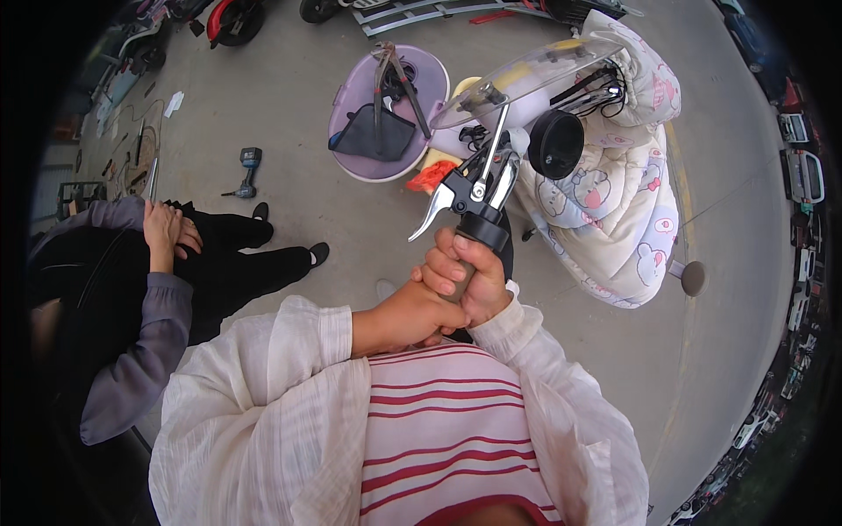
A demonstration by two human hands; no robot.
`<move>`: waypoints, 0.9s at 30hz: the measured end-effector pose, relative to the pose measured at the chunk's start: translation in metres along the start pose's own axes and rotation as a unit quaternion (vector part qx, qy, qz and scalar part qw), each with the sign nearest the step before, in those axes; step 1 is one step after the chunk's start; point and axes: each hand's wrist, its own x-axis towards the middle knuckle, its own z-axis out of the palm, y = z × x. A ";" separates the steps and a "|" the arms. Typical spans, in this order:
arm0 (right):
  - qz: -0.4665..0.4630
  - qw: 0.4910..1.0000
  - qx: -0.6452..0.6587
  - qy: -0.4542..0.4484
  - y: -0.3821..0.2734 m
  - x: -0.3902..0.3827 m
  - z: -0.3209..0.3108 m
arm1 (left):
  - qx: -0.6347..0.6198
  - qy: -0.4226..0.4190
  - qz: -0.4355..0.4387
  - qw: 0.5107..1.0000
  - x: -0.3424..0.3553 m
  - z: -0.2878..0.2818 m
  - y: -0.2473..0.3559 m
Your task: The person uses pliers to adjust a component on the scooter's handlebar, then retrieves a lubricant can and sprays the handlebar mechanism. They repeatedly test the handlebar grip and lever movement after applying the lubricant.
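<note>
The end of a scooter handlebar points toward my body, with a dark handlebar grip (466, 273) on it. My right hand (485, 282) is wrapped round the grip, just below its black collar. Against it, my left hand (410, 309) closes round the lower end; most of its fingers are hidden. Past the collar, a silver brake lever (433, 213) sticks out to the left. A round black mirror (556, 145) and a clear windshield (526, 81) stand beyond. A quilted cover (605, 206) with cartoon prints drapes over the scooter's right side.
An oval lilac tub (346, 98) holds a dark pouch and long-handled tool. Red cloth (430, 178) lies beside it. A cordless driver (249, 173) rests on the concrete floor. At left another person's hands (168, 231) hold a thin silver rod. Parked vehicles line the right.
</note>
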 end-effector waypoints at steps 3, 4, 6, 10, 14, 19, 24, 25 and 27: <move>0.001 0.997 -0.032 0.075 -0.001 -0.002 0.009 | -0.053 -0.051 -0.033 0.997 0.004 -0.008 -0.007; 0.003 0.994 -0.043 0.097 -0.001 -0.003 0.012 | -0.068 -0.071 -0.042 0.994 0.006 -0.011 -0.010; 0.005 0.988 -0.062 0.141 -0.001 -0.003 0.019 | -0.112 -0.107 -0.043 0.987 0.009 -0.014 -0.014; 0.006 0.964 -0.102 0.247 -0.001 -0.002 0.037 | -0.161 -0.189 -0.048 0.967 0.015 -0.022 -0.019; 0.003 0.941 -0.102 0.322 0.002 -0.004 0.042 | -0.189 -0.277 -0.053 0.941 0.023 -0.030 -0.026; -0.012 0.884 -0.170 0.435 0.008 0.003 0.057 | -0.200 -0.357 -0.075 0.909 0.031 -0.038 -0.034; -0.013 0.796 -0.262 0.545 0.007 0.019 0.073 | -0.249 -0.444 -0.044 0.860 0.047 -0.046 -0.034; -0.014 0.778 -0.272 0.566 0.006 0.021 0.073 | -0.267 -0.416 -0.060 0.867 0.045 -0.043 -0.028; 0.032 0.745 -0.291 0.599 -0.001 0.022 0.079 | -0.304 -0.355 -0.085 0.880 0.039 -0.036 -0.017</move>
